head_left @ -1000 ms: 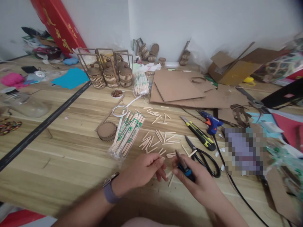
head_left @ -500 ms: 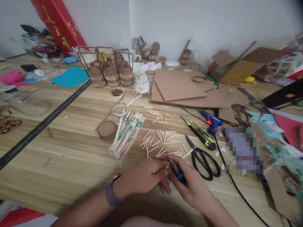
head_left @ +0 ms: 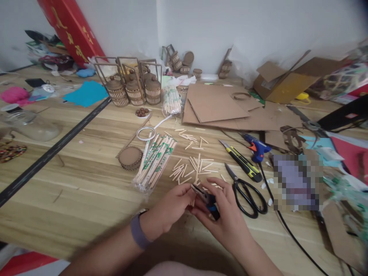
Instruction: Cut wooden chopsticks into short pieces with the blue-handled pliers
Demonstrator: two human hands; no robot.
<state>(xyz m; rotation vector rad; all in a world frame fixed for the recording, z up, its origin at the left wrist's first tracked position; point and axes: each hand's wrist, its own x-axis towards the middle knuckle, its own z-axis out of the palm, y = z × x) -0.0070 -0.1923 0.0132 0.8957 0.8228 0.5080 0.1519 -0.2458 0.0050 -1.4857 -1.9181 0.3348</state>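
Note:
In the head view, my left hand (head_left: 174,209) pinches a thin wooden stick (head_left: 198,165) that points away from me over the table. Closed around blue-handled pliers (head_left: 204,195) is my right hand (head_left: 227,214); the metal jaws meet the stick near my left fingertips. My fingers partly hide the handles and the stick's near end. Many short cut stick pieces (head_left: 189,137) lie scattered just beyond both hands. A pack of paper-wrapped chopsticks (head_left: 158,161) rests to the left of them.
Black-handled scissors (head_left: 248,197), a yellow utility knife (head_left: 241,161) and a blue glue gun (head_left: 258,148) with its cable lie at right. Cardboard sheets (head_left: 218,103) are behind. Small lidded baskets (head_left: 133,90) in frames stand back left, near a round cardboard piece (head_left: 130,158).
A long stick now stands out beyond my left fingertips. The pliers have tilted leftward, their jaws moving to the stick; my right hand's fingers have lifted and spread somewhat.

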